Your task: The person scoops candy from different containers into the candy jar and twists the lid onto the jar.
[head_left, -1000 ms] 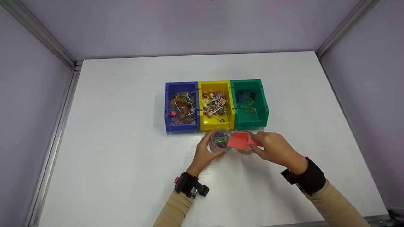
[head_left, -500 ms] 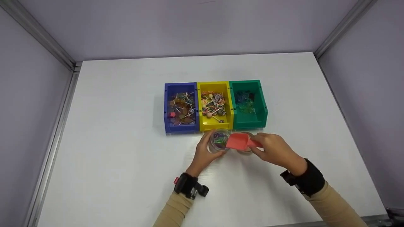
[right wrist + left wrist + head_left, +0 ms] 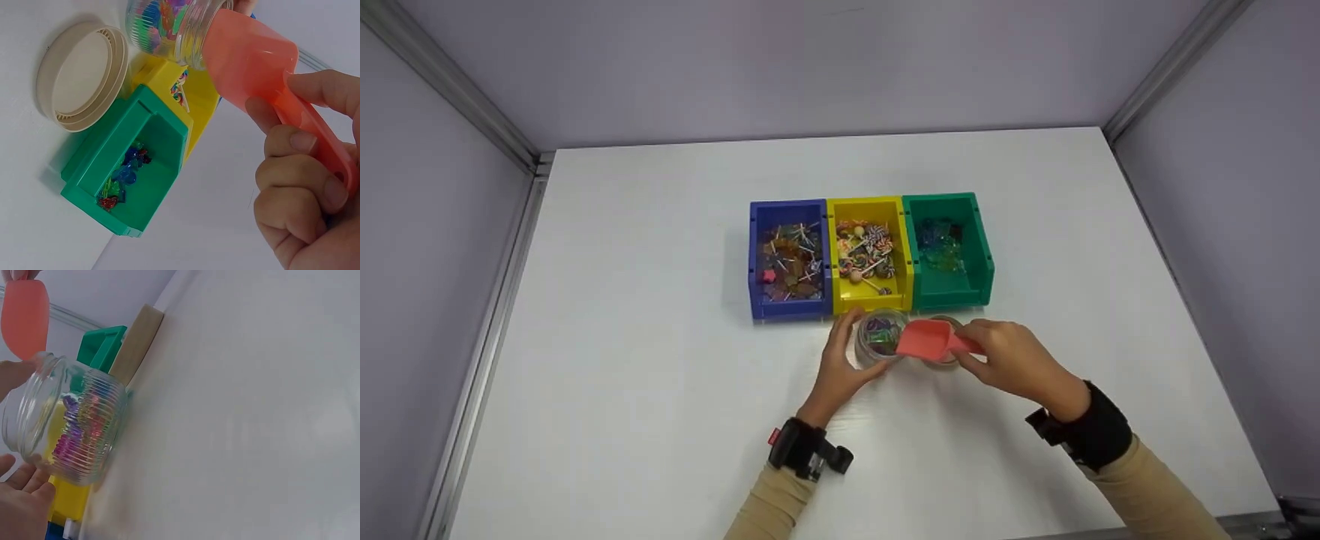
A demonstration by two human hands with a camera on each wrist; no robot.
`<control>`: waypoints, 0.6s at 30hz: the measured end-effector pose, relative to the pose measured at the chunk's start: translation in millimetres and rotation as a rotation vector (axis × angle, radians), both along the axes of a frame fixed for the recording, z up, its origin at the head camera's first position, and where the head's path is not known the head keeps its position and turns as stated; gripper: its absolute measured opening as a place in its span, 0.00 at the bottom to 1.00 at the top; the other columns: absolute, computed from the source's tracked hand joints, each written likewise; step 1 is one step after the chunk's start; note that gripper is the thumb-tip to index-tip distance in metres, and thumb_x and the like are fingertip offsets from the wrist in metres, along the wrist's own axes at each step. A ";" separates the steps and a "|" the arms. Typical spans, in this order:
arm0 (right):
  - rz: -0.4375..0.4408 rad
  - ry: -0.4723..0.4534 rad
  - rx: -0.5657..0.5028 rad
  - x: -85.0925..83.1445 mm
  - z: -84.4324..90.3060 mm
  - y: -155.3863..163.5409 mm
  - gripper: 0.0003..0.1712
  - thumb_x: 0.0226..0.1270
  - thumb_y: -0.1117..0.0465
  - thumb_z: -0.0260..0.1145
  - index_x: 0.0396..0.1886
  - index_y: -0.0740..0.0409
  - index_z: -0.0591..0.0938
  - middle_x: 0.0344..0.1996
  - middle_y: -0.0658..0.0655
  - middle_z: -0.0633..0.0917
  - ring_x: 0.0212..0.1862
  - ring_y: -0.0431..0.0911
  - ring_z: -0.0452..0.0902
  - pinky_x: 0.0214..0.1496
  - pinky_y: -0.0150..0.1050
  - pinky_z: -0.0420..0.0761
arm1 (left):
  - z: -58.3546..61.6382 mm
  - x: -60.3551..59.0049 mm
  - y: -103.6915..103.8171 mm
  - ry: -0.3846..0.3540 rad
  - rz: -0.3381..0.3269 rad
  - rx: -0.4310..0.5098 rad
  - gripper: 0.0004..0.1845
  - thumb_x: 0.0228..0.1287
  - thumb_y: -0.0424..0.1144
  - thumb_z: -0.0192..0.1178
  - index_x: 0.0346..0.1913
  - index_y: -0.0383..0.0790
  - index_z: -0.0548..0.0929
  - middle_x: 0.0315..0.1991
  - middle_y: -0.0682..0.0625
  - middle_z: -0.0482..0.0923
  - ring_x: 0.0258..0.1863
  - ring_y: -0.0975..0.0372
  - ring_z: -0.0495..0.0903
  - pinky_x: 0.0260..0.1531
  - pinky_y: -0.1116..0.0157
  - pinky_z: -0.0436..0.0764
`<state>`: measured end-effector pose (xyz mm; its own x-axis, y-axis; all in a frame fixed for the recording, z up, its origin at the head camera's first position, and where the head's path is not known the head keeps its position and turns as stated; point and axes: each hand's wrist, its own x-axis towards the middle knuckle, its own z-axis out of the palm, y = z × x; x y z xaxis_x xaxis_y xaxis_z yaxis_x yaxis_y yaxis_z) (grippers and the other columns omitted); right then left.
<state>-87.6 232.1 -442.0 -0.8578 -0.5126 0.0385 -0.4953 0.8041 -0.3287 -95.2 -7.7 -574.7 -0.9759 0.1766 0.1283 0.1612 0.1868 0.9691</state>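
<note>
A ribbed glass jar (image 3: 877,337) (image 3: 73,433) (image 3: 169,22) with colourful wrapped candies inside stands on the white table (image 3: 645,390), just in front of the yellow bin (image 3: 832,259). My left hand (image 3: 851,352) holds the jar between thumb and fingers. My right hand (image 3: 971,349) (image 3: 292,185) grips the handle of a red plastic scoop (image 3: 928,339) (image 3: 253,62) (image 3: 25,315). The scoop's front end sits at the jar's mouth. A cream jar lid (image 3: 81,76) lies flat on the table under the scoop, before the green bin (image 3: 986,259) (image 3: 129,163).
Three bins stand side by side mid-table: a blue bin (image 3: 752,259) and the yellow one with lollipops, and the green one with blue and green candies. Grey walls (image 3: 435,225) enclose the table on three sides.
The scoop stays at the jar's mouth. My left thumb has spread slightly away from the jar's side, and my left wrist has drifted a little toward me.
</note>
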 end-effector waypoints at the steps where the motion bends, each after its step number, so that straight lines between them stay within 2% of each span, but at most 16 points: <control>1: -0.001 -0.003 -0.002 0.1 -0.1 0.0 0.11 0.57 0.63 0.71 0.38 0.64 0.86 0.25 0.56 0.87 0.24 0.39 0.74 0.28 0.33 0.81 | 0.2 0.0 -1.2 -0.006 0.001 0.016 0.47 0.51 0.37 0.73 0.72 0.32 0.58 0.69 0.38 0.64 0.72 0.48 0.63 0.75 0.52 0.61; 4: -0.003 -0.005 -0.009 0.2 -0.2 -0.2 0.11 0.57 0.63 0.71 0.38 0.64 0.86 0.25 0.56 0.87 0.24 0.40 0.76 0.29 0.33 0.82 | 2.1 -0.2 -5.7 -0.020 0.024 0.078 0.41 0.58 0.36 0.68 0.71 0.32 0.60 0.70 0.37 0.64 0.73 0.48 0.61 0.76 0.55 0.59; 8: -0.003 0.000 -0.015 0.5 0.0 0.2 0.10 0.58 0.63 0.71 0.37 0.64 0.86 0.25 0.56 0.87 0.24 0.39 0.75 0.29 0.32 0.81 | 5.3 -2.3 -13.0 0.017 0.120 0.118 0.29 0.67 0.34 0.58 0.68 0.32 0.64 0.68 0.38 0.67 0.72 0.48 0.64 0.75 0.55 0.61; 12: -0.008 0.017 -0.034 1.4 0.8 1.9 0.08 0.58 0.63 0.70 0.35 0.63 0.86 0.24 0.55 0.87 0.24 0.38 0.74 0.27 0.31 0.79 | 7.3 -5.8 -20.8 0.104 0.291 0.095 0.22 0.72 0.32 0.51 0.66 0.34 0.68 0.66 0.40 0.70 0.70 0.50 0.67 0.72 0.55 0.66; 18: -0.050 0.025 -0.040 1.4 5.6 5.9 0.09 0.59 0.61 0.70 0.36 0.63 0.86 0.26 0.55 0.87 0.26 0.40 0.77 0.30 0.33 0.82 | 10.7 -15.8 -34.7 0.202 0.587 0.094 0.20 0.71 0.26 0.48 0.64 0.31 0.69 0.65 0.38 0.70 0.69 0.51 0.66 0.71 0.56 0.66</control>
